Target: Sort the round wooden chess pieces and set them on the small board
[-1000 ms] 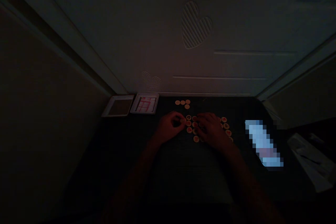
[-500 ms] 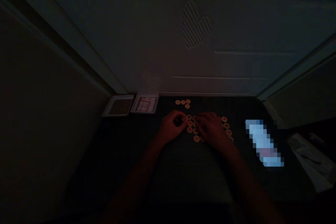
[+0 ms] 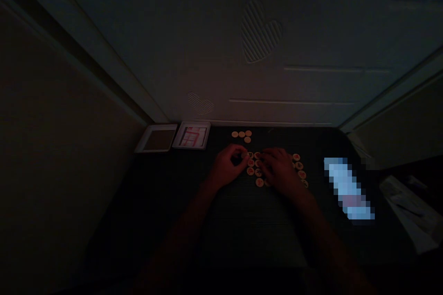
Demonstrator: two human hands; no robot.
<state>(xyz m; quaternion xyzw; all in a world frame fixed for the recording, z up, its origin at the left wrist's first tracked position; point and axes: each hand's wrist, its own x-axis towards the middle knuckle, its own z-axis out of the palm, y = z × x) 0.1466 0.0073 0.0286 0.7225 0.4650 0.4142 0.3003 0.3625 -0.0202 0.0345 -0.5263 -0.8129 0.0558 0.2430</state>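
Note:
Round wooden xiangqi pieces (image 3: 250, 171) with red or dark characters lie in close rows on the dark table. At the left end of these rows, my left hand (image 3: 229, 166) has thumb and index finger curled together in a ring, pinching what looks like a pale piece. My right hand (image 3: 278, 168) reaches palm down over the middle of the rows, fingers apart and bent. Its fingertips touch or hover at a piece (image 3: 257, 156) in the top row; which one is hard to tell in the dim light. The right hand hides several pieces beneath it.
Several blank-looking discs (image 3: 242, 134) lie farther back, near the wall panel with raised hearts (image 3: 259, 32). Two shallow box halves (image 3: 190, 147) sit at the back left, one holding a red-and-white printed sheet. A bright pixelated patch (image 3: 348, 189) is on the right, beside a pale packet (image 3: 411, 212).
Both hands stay in nearly the same place over the pieces. The whole view has shifted very slightly; no piece has clearly moved.

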